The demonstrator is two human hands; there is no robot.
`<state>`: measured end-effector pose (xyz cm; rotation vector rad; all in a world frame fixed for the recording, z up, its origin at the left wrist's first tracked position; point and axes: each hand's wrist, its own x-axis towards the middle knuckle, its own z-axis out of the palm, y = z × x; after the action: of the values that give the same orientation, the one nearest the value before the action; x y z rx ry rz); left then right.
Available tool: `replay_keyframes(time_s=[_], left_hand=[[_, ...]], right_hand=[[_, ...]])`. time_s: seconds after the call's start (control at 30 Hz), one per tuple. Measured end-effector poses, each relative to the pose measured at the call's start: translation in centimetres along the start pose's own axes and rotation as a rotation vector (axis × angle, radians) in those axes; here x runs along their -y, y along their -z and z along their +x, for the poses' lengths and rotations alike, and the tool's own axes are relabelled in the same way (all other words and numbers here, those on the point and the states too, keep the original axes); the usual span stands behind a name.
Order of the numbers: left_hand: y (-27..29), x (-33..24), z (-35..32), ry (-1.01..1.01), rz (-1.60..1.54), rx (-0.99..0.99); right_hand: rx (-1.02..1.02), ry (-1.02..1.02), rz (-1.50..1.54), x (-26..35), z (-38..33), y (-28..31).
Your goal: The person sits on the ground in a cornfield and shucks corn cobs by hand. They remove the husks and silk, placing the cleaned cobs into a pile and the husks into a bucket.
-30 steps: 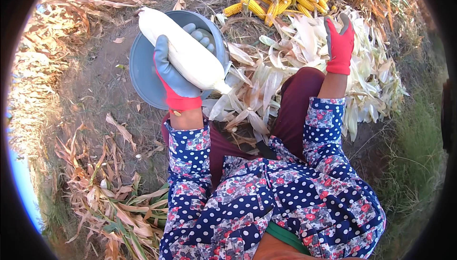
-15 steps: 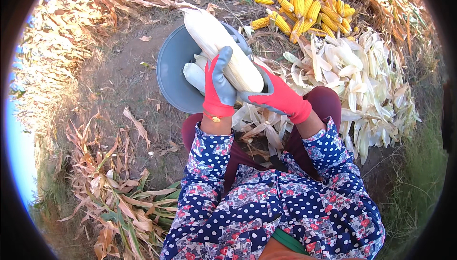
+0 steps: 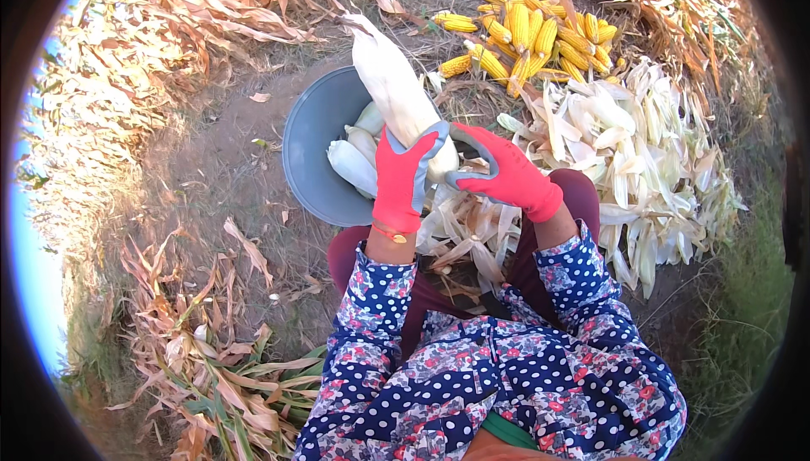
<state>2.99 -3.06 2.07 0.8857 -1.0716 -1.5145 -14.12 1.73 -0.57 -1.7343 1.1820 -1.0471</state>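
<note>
A corn ear in a pale husk point(image 3: 390, 81) slants over the bucket, its dry tip pointing away from me. My left hand point(image 3: 403, 172), in a red and grey glove, is closed around its lower part. At the thick butt end, my gloved right hand point(image 3: 510, 170) has its thumb and fingers curved against the ear. Some of those fingertips are hidden. Below the held ear stands a grey bucket point(image 3: 305, 136), with several more husked-in corn ears point(image 3: 353, 166) inside it.
Bare yellow cobs point(image 3: 527, 35) lie heaped at the far right. Nearer on the right spreads a pile of stripped pale husks point(image 3: 629, 145), with more husks point(image 3: 472, 229) between my knees. Dry corn stalks point(image 3: 228, 377) lie at the lower left and along the far side.
The ear has turned more upright, and both hands have come slightly nearer to me. My right hand has shifted around the butt end, its thumb now standing apart from its fingers.
</note>
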Motion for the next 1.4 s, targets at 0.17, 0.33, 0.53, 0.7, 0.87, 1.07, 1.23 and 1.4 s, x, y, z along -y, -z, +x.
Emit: replay_keyframes(time_s=[0.17, 0.33, 0.53, 0.7, 0.87, 1.07, 1.23, 1.4], left_hand=[[0.2, 0.6, 0.0, -0.222, 0.769, -0.039], [-0.3, 2.0, -0.6, -0.391, 1.048, 0.087], [-0.2, 2.5, -0.9, -0.366, 1.181, 0.122], [-0.1, 2.0, -0.9, -0.464, 1.298, 0.148], [0.9, 1.9, -0.6, -0.613, 1.414, 0.12], [-0.7, 2.3, -0.8, -0.298, 0.869, 0.199], [-1.6, 2.8, -1.1, 0.074, 0.349, 0.312], [-1.6, 3.6, -1.9, 0.19, -0.021, 0.193]], right_hand=[[-0.32, -0.113, 0.781, -0.2, 0.8, 3.0], [-0.448, -0.071, 0.775, 0.6, 0.5, 3.4], [-0.567, -0.196, 0.577, 1.1, 0.1, 4.0], [-0.602, -0.125, 0.74, -1.0, -0.1, 4.1], [-0.657, -0.135, 0.726, -1.4, 0.0, 3.5], [-0.425, 0.146, 1.427, -3.4, 0.8, 2.6], [-0.236, 0.322, 1.701, -3.2, 1.6, 1.5], [-0.223, 0.219, 1.82, -1.0, 1.6, 1.1]])
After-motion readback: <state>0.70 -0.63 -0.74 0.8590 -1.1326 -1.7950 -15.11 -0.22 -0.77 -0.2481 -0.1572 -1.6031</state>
